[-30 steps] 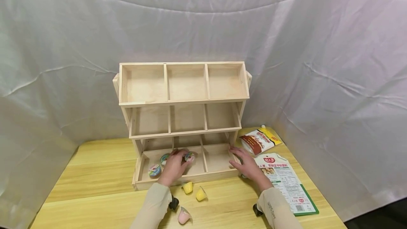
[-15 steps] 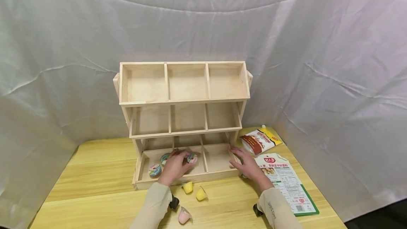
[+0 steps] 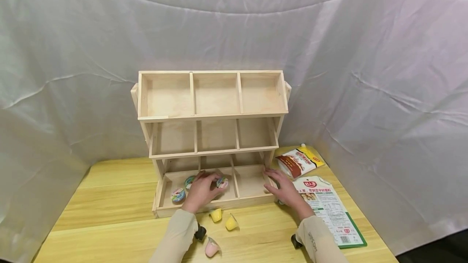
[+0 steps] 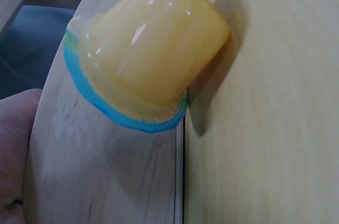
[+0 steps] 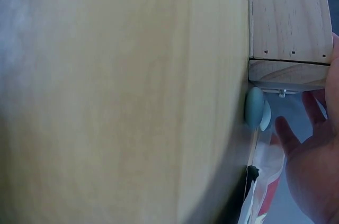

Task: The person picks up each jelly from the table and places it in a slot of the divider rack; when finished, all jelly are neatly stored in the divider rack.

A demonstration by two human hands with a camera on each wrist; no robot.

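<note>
Grey curtain (image 3: 234,31): behind and to the sides. Wooden counter (image 3: 109,214): carries all items. Rack (image 3: 215,115): upright on the counter, three tiers, three compartments per tier. Packet (image 3: 330,218): flat, to the right of the rack. Pouch (image 3: 300,161): lying behind the packet.

Left hand (image 3: 200,192): over the bottom tier. Grip: thumb and fingers together on a round-lidded cup (image 3: 222,182), at the middle compartment; base contact with the rack cannot be told. Right hand (image 3: 283,188): at the right end of the bottom tier. Grip: thumb and fingers apart.

Blue-lidded cup (image 3: 178,195) and green-lidded cup (image 3: 189,182): in the left compartment of the bottom tier, the latter partly covered by the left hand. Yellow cup (image 3: 216,215): on the counter, just before the rack. Second yellow cup (image 3: 231,223): beside it, to the right. Pink cup (image 3: 211,248): nearest the person, tilted on its side.
</note>
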